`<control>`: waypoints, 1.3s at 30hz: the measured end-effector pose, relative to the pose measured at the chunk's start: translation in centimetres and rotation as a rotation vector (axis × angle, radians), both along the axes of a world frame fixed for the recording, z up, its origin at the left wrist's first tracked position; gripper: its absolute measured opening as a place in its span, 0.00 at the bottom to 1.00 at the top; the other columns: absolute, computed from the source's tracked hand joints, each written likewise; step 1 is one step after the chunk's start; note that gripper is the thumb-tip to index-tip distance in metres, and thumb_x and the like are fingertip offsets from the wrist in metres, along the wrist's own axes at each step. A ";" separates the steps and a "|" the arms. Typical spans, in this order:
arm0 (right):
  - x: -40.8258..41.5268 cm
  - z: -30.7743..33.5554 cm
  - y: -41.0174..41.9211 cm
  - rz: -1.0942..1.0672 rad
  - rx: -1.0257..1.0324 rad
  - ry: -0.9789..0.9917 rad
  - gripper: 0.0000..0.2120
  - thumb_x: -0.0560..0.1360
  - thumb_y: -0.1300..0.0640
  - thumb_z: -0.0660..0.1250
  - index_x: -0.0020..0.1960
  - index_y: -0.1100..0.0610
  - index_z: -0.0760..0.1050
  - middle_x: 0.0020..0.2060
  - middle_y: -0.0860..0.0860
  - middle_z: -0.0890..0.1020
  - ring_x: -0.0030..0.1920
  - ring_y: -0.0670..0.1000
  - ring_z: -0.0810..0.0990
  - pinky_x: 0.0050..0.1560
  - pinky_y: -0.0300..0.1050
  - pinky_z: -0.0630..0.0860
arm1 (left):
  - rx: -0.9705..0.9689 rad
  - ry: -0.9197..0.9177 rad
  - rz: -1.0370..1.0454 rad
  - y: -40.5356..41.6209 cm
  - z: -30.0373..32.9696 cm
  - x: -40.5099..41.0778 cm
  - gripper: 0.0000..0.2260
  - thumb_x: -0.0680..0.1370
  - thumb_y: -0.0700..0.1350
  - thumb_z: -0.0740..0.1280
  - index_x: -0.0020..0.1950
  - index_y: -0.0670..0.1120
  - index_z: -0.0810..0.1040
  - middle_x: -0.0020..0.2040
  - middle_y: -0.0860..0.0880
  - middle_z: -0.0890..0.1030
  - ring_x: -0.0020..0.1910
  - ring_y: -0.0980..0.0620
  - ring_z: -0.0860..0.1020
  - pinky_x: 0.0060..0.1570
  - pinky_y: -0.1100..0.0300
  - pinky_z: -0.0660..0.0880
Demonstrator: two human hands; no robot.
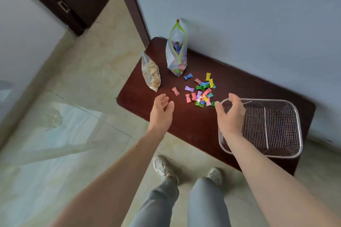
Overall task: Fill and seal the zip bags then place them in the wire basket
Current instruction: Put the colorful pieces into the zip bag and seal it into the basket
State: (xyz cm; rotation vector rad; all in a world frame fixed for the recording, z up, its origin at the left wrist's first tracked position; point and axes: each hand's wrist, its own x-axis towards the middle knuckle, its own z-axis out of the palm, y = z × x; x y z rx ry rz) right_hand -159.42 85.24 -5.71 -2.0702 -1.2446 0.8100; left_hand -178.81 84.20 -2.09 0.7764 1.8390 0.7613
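Single view, worn on my head, wide-angle. It faces forward and steeply down from standing height onto the low table, my forearms and my shoes below.

Two bare hands reach forward, both empty.

The left hand is held edge-up with its palm turned inward, fingers loosely together and slightly curled, thumb on top. The right hand is spread wider, back facing up, thumb stretched toward the left hand, fingers arched downward. Both forearms are bare.
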 end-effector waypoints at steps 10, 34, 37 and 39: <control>-5.6 -1.0 3.3 -0.018 0.038 0.030 0.20 0.76 0.56 0.69 0.65 0.61 0.71 0.58 0.57 0.78 0.60 0.57 0.73 0.63 0.53 0.68 | 0.035 0.000 -0.067 9.3 1.7 -3.7 0.19 0.79 0.45 0.65 0.71 0.46 0.69 0.67 0.49 0.76 0.65 0.53 0.75 0.67 0.56 0.72; -8.4 -13.5 7.0 -0.227 -0.068 -0.146 0.42 0.71 0.46 0.73 0.75 0.64 0.58 0.72 0.62 0.67 0.74 0.63 0.64 0.73 0.59 0.63 | 0.095 0.085 -0.241 20.8 -5.4 -2.3 0.28 0.78 0.61 0.58 0.77 0.58 0.58 0.74 0.52 0.70 0.73 0.46 0.69 0.73 0.47 0.65; -8.2 -14.9 7.9 -0.228 -0.078 -0.264 0.44 0.71 0.40 0.71 0.76 0.61 0.57 0.75 0.60 0.63 0.76 0.62 0.59 0.74 0.58 0.57 | 0.132 0.023 -0.210 21.1 -5.9 -2.6 0.27 0.80 0.57 0.59 0.78 0.54 0.58 0.77 0.54 0.65 0.76 0.53 0.63 0.76 0.52 0.60; -7.8 -15.8 8.8 -0.233 -0.078 -0.308 0.42 0.72 0.40 0.69 0.77 0.59 0.57 0.76 0.59 0.62 0.77 0.62 0.58 0.74 0.60 0.56 | 0.176 -0.022 -0.203 21.6 -6.3 -2.8 0.25 0.80 0.55 0.60 0.77 0.53 0.62 0.75 0.54 0.68 0.75 0.55 0.66 0.75 0.52 0.62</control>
